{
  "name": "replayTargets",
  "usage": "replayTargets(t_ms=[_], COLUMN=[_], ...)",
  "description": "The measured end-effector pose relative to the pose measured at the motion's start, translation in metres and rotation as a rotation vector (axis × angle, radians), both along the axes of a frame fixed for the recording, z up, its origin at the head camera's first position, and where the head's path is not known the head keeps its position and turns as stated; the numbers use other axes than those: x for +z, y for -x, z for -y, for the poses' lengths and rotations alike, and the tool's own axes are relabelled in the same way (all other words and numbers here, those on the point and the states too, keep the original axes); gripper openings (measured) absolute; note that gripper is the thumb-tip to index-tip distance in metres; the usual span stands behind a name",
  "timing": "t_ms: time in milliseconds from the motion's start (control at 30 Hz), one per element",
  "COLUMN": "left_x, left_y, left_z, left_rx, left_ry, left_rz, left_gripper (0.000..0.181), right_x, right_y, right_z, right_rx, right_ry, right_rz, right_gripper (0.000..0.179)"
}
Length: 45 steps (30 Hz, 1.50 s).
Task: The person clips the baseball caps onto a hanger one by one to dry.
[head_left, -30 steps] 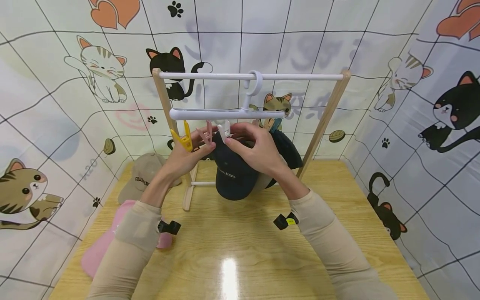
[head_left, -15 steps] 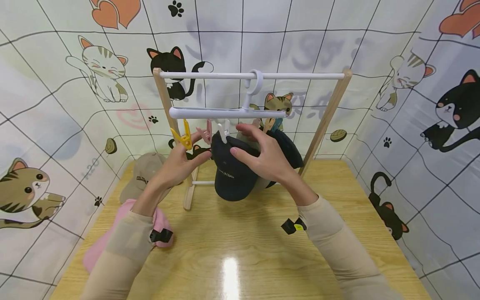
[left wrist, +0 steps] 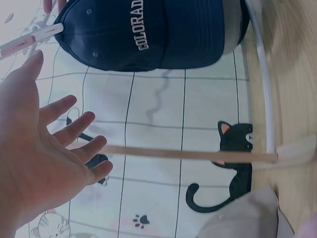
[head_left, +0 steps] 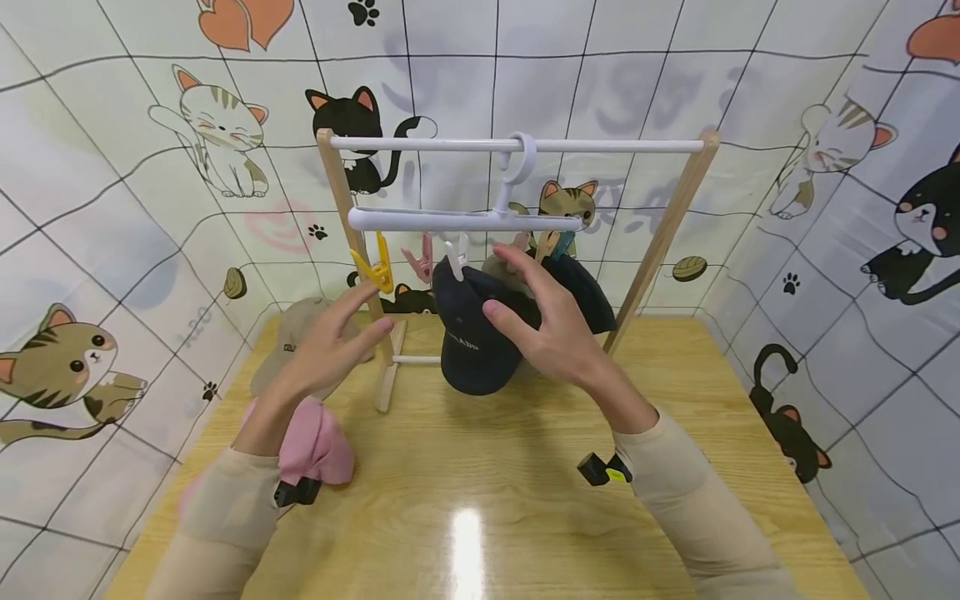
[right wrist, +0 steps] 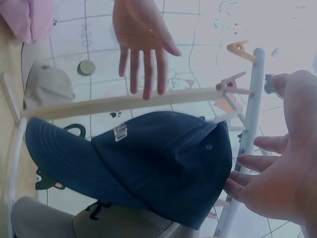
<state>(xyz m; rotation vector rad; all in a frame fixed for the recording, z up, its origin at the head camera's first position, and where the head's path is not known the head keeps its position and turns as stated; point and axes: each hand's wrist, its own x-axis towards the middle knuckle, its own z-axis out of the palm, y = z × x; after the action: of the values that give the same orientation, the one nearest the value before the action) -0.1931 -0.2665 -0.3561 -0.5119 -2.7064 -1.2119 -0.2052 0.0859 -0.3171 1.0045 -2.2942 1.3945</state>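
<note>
A navy cap [head_left: 476, 354] with white lettering hangs by a white clip [head_left: 457, 257] from a lavender hanger [head_left: 435, 220]. My right hand [head_left: 558, 333], fingers spread, is at the cap's right side; in the right wrist view its fingertips lie at the crown's edge, and I cannot tell whether they touch. My left hand [head_left: 318, 358] is apart from the cap, lower left, with fingers extended and nothing held. Left of the white clip hang a pink clip [head_left: 422, 260] and a yellow clip [head_left: 377, 265]. Behind the navy cap hang a grey cap [right wrist: 119, 220] and a dark cap [head_left: 585, 287].
The hanger hooks over the white rod [head_left: 615, 146] of a rack with wooden legs [head_left: 663, 237]. A beige cap [head_left: 296, 329] lies on the wooden table [head_left: 540, 500] at left, with a pink cap [head_left: 318, 446] nearer, partly behind my left arm. Cat-print walls surround the table.
Both hands have come off the white clip and navy cap area. The left hand has moved left and down; the right has shifted slightly right. The cap stays hanging from the clip.
</note>
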Motion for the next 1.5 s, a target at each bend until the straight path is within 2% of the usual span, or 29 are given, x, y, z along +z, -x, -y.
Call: replayTargets(t_ms=[167, 400, 533, 633, 800, 900, 1100, 1233, 1333, 1500], left_x=[-0.005, -0.021, -0.034, -0.044, -0.058, -0.064, -0.068, -0.071, -0.075, -0.082], left_y=[-0.006, -0.022, -0.028, -0.033, -0.048, -0.053, -0.053, -0.054, -0.055, -0.054], left_z=[0.010, 0.031, 0.046, 0.058, 0.075, 0.084, 0.107, 0.121, 0.129, 0.137], left_rx=[-0.020, 0.055, 0.061, 0.065, 0.097, 0.102, 0.140, 0.149, 0.142, 0.129], left_ry=[0.051, 0.182, 0.214, 0.214, 0.201, 0.196, 0.245, 0.223, 0.208, 0.248], left_rz=[-0.080, -0.090, -0.122, -0.102, -0.008, 0.005, -0.005, -0.012, 0.019, 0.071], left_gripper=[0.062, 0.060, 0.058, 0.058, 0.059, 0.059, 0.060, 0.057, 0.054, 0.050], right_x=[0.001, 0.003, 0.006, 0.008, 0.009, 0.011, 0.017, 0.020, 0.021, 0.022], right_y=[-0.010, -0.020, -0.025, -0.027, -0.031, -0.032, -0.033, -0.032, -0.029, -0.024], right_z=[0.001, 0.010, 0.017, 0.022, 0.031, 0.037, 0.047, 0.051, 0.054, 0.059], right_rx=[-0.007, 0.023, 0.046, 0.090, 0.173, 0.197, 0.203, 0.209, 0.211, 0.224], right_ry=[0.005, 0.034, 0.071, 0.101, 0.137, 0.146, 0.138, 0.133, 0.138, 0.167], right_rz=[-0.034, -0.144, -0.161, -0.133, -0.069, -0.034, 0.060, 0.133, 0.165, 0.191], right_gripper=[0.075, 0.074, 0.073, 0.072, 0.069, 0.067, 0.069, 0.072, 0.073, 0.073])
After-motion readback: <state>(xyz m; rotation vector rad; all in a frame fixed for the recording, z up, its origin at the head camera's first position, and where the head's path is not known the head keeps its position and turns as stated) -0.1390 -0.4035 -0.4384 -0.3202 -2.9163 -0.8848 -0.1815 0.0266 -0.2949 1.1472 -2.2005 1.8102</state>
